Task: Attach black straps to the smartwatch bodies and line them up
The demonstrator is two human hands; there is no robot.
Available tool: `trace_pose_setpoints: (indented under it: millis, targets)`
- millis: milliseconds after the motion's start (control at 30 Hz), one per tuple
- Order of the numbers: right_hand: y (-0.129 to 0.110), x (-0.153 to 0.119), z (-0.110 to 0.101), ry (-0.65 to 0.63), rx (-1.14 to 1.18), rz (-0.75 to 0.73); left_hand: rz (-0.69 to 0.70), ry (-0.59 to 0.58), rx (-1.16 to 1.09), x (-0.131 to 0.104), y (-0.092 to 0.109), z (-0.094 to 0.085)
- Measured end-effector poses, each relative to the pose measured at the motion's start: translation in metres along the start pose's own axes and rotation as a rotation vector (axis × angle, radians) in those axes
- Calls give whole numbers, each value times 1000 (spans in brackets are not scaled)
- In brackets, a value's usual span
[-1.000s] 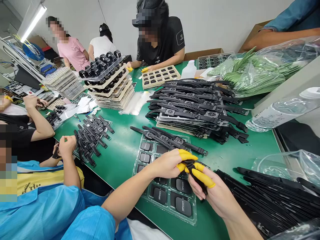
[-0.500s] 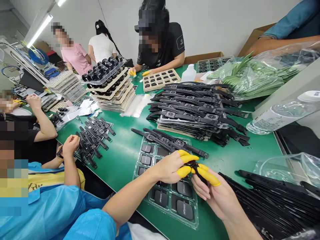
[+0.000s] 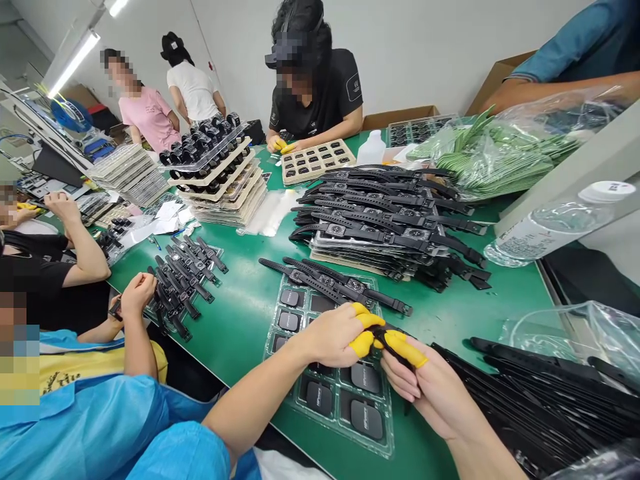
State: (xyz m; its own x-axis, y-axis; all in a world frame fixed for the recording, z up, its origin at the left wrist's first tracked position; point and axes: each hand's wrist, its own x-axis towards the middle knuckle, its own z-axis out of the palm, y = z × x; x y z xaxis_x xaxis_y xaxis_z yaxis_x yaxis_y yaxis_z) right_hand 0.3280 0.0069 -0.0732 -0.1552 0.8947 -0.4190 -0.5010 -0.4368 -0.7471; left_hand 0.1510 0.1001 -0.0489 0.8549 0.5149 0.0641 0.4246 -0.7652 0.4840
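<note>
Both hands meet over a clear tray (image 3: 345, 423) of square black watch bodies (image 3: 319, 398). My left hand (image 3: 337, 337), with yellow finger covers, pinches one end of a dark piece. My right hand (image 3: 417, 370), also with yellow covers, grips a black watch strap (image 3: 395, 348) between thumb and fingers. The strap reaches to the left fingertips. The fingers hide most of the join, and whether a watch body is in it I cannot make out. Finished-looking strapped watches (image 3: 345, 287) lie across the far end of the tray, just beyond the hands.
Loose black straps (image 3: 540, 400) lie in a heap at the right, beside a plastic bag. A tall stack of trays with strapped watches (image 3: 380, 213) stands behind, near a water bottle (image 3: 560, 223) and bagged green straps (image 3: 505, 153). Co-workers sit at the left and opposite.
The view has shifted slightly. Both hands stay together at the strap, with the fingers a little closer around it. The co-worker opposite has brought both hands together.
</note>
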Motion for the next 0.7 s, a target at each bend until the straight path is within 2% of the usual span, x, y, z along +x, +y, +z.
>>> trace_pose_setpoints:
  millis: [167, 300, 500, 700]
  targets:
    - [1, 2, -1, 9, -28, 46, -30, -61, 121, 0, 2, 1]
    - [1, 1, -2, 5, -42, 50, -24, -81, 136, 0, 1, 0]
    - [-2, -1, 4, 2, -23, 21, -1, -40, 69, -1, 0, 0]
    - [-6, 0, 8, 16, -30, 34, -29, -45, 115, 0, 1, 0]
